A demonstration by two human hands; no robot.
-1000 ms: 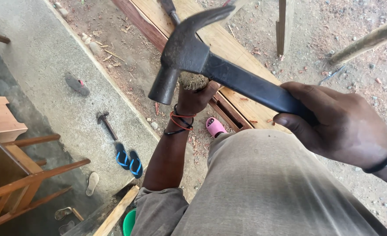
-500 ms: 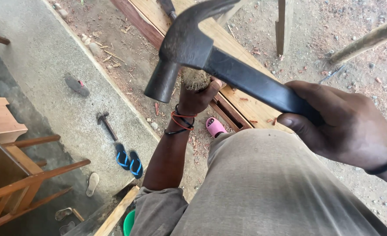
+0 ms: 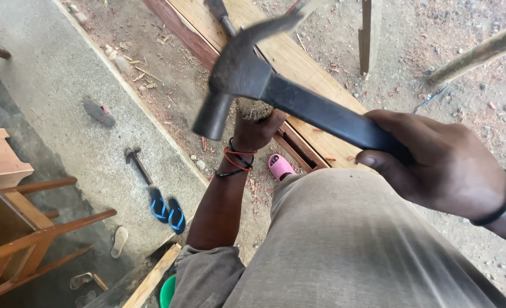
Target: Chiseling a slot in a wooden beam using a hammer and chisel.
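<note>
My right hand [image 3: 438, 162] grips the black handle of a claw hammer [image 3: 247, 77], whose dark steel head hangs blurred above my left hand. My left hand [image 3: 255, 130], with red and black bands at the wrist, is closed around a small rough brownish piece [image 3: 254, 108] held just under the hammer head. Below them long pale wooden planks [image 3: 298, 68] lie on the dirt ground. My grey trouser leg [image 3: 344, 245] fills the lower middle of the view.
A second hammer [image 3: 137, 162] and blue flip-flops [image 3: 167, 211] lie on the concrete strip at left. A pink sandal [image 3: 279, 166] sits by the planks. Wooden chair frames [image 3: 30, 228] stand at lower left. A wooden post [image 3: 371, 34] rises at upper right.
The hammer head has swung down and to the left, closer to the piece in my left hand, and now looks blurred. My left hand has stayed in place.
</note>
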